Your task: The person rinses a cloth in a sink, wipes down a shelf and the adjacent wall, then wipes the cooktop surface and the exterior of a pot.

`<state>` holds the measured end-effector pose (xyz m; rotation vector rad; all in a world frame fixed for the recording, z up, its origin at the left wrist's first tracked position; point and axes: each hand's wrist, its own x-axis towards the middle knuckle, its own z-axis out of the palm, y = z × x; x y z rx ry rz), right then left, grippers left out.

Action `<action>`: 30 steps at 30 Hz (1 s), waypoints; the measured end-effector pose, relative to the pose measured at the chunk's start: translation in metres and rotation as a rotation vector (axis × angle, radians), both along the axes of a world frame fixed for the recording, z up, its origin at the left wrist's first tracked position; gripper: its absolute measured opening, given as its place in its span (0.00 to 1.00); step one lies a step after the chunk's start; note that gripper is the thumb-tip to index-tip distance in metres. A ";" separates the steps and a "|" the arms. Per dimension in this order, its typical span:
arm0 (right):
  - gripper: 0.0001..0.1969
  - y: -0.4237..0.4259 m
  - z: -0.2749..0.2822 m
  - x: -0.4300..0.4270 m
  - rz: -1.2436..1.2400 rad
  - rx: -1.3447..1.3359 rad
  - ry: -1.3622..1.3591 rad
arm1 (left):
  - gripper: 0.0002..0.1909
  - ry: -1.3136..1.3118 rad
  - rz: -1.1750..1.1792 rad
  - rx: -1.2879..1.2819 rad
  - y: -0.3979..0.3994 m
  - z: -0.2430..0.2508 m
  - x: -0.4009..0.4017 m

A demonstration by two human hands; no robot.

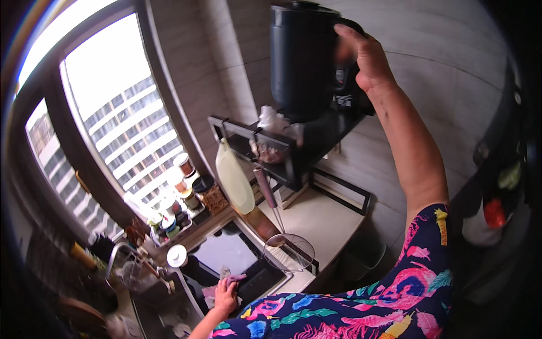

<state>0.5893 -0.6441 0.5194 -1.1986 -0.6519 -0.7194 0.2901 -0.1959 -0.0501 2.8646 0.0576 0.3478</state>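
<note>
My right hand [374, 63] is raised high and grips the handle of a large dark lidded jug, like an electric kettle [302, 63]. The jug stands upright at the black metal shelf [324, 140]; I cannot tell whether its base rests there. Down at the counter, my left hand [226, 294] presses on a crumpled pink and grey cloth [233, 278]. That cloth lies on the glossy black cooktop [237, 250], which reflects the window. A white lidded pot or jar [177, 255] sits at the cooktop's far left edge.
From the shelf hang a pale green cutting board [233, 178] and a wire strainer [289, 253]. A plastic bag [273, 120] is on the shelf. The sink [169, 307] with its faucet [112, 262] is at left. Several jars [186, 165] line the windowsill.
</note>
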 end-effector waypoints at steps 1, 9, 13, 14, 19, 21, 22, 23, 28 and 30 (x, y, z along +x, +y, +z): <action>0.22 0.009 0.003 0.006 0.042 0.015 0.021 | 0.21 -0.009 0.025 -0.012 -0.003 0.002 -0.003; 0.17 0.075 0.006 0.033 0.297 0.143 0.125 | 0.20 0.005 0.098 -0.045 -0.009 0.010 -0.008; 0.16 0.105 -0.004 0.047 0.363 0.179 0.158 | 0.23 0.099 0.139 -0.080 -0.010 0.004 -0.016; 0.16 0.113 -0.007 0.048 0.360 0.185 0.193 | 0.23 0.110 0.139 -0.075 -0.010 0.005 -0.019; 0.17 0.128 0.002 0.038 0.380 0.099 0.170 | 0.23 0.095 0.123 -0.100 -0.014 0.016 -0.024; 0.17 0.133 0.005 0.026 0.354 0.071 0.174 | 0.23 0.093 0.117 -0.125 -0.019 0.022 -0.032; 0.17 0.136 0.006 0.024 0.337 0.058 0.169 | 0.23 0.088 0.120 -0.120 -0.019 0.023 -0.032; 0.17 0.138 0.007 0.023 0.340 0.051 0.166 | 0.23 0.085 0.123 -0.127 -0.019 0.024 -0.032; 0.18 0.143 0.006 0.018 0.316 0.025 0.171 | 0.22 0.068 0.141 -0.128 -0.018 0.020 -0.032; 0.18 0.142 0.009 0.023 0.331 0.009 0.174 | 0.22 0.060 0.141 -0.139 -0.016 0.017 -0.030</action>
